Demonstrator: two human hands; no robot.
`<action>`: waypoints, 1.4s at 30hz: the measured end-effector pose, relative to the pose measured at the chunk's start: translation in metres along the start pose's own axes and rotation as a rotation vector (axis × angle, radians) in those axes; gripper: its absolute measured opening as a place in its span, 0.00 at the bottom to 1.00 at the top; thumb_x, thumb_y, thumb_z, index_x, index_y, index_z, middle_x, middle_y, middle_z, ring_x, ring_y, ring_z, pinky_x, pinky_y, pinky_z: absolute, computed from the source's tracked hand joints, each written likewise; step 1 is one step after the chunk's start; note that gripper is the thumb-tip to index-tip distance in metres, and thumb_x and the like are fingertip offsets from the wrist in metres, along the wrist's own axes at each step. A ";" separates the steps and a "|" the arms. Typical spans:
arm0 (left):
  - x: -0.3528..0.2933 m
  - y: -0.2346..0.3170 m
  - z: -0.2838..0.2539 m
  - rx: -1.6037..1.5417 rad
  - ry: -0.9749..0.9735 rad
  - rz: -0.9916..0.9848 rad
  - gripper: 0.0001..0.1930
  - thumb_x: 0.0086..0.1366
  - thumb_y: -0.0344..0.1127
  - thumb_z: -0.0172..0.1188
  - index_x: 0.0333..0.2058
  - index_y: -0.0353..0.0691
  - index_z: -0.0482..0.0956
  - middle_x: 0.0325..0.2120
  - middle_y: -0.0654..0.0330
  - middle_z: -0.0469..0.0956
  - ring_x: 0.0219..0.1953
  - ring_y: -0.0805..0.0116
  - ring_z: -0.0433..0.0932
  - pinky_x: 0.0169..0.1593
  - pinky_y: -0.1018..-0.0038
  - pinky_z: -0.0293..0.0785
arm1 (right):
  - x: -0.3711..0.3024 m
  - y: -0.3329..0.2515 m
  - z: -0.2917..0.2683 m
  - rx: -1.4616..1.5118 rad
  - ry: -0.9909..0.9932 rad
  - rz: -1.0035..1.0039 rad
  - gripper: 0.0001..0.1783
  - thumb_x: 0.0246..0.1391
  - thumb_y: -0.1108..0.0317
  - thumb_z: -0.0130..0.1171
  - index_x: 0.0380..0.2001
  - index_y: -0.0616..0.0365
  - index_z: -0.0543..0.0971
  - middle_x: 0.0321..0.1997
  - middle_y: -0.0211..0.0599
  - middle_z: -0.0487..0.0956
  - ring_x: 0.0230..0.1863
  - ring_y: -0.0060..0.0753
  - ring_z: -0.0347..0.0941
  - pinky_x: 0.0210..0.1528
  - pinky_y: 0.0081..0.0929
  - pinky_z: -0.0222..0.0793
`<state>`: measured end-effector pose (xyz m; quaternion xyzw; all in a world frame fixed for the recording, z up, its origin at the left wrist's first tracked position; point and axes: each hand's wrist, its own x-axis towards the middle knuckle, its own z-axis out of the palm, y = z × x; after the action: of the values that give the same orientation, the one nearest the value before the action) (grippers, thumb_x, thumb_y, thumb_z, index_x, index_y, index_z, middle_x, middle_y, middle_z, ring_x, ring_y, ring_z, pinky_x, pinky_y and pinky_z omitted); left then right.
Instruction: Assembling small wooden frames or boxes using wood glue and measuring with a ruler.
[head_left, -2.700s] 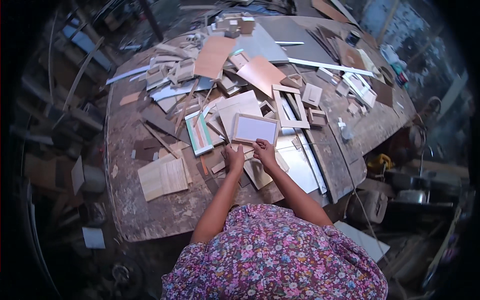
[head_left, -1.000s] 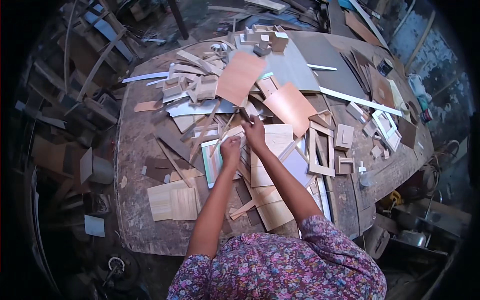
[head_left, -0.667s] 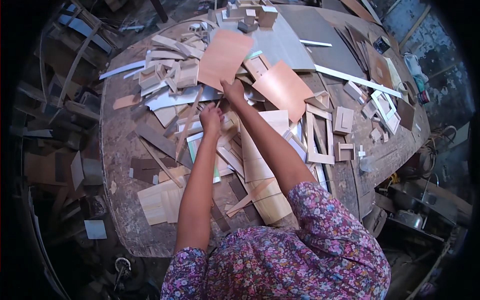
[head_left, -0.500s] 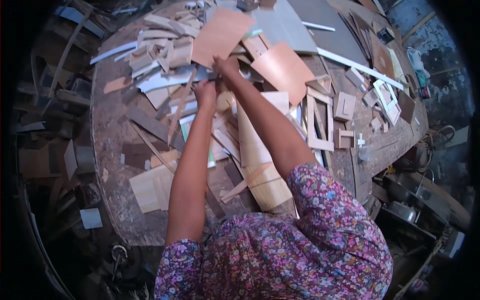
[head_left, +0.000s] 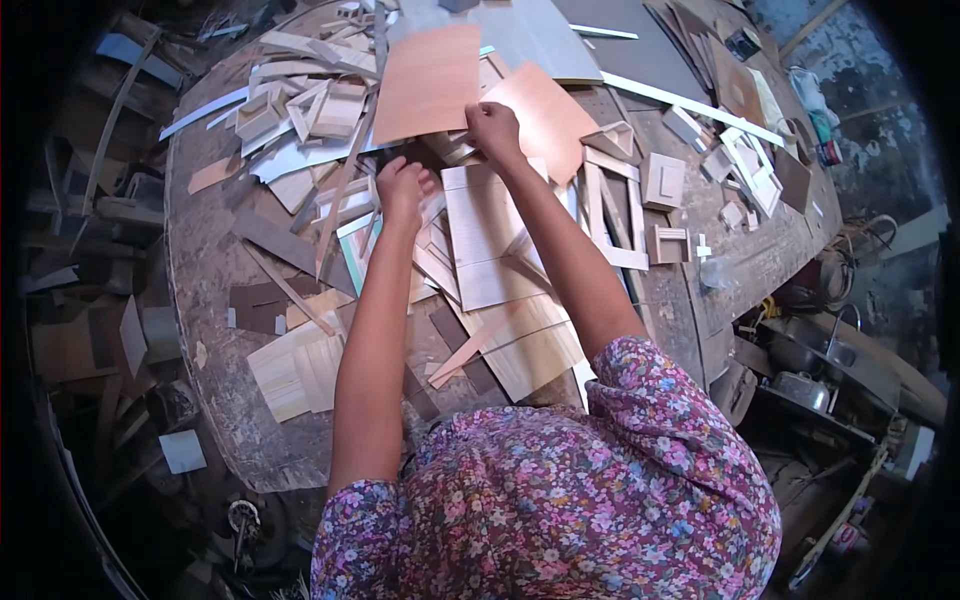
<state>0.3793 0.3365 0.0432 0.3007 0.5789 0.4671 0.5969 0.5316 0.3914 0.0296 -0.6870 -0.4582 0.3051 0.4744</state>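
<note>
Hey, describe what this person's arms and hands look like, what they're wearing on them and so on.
Both forearms are bare from the upper arm down, with no gloves on the left hand or the right hand. Short sleeves of a purple garment printed with small pink, white and blue flowers cover the shoulders. No watch, ring or bracelet can be made out at this size.

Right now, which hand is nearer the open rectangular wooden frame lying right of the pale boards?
Right. The right hand is up-left of the wooden frame, on the orange sheets; the left hand lies farther left, beyond the pale boards.
</note>
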 end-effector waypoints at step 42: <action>-0.283 -0.111 0.290 0.033 -0.543 0.165 0.18 0.56 0.32 0.53 0.44 0.31 0.67 0.31 0.58 0.72 0.30 0.74 0.72 0.29 0.81 0.71 | -0.198 0.078 -0.380 0.119 0.157 0.020 0.16 0.51 0.75 0.47 0.44 0.66 0.70 0.43 0.42 0.73 0.38 0.29 0.72 0.34 0.21 0.72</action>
<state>0.7147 0.0904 0.1021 0.4706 0.3789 0.4071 0.6850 0.8041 0.0575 0.0917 -0.6839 -0.3939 0.2817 0.5457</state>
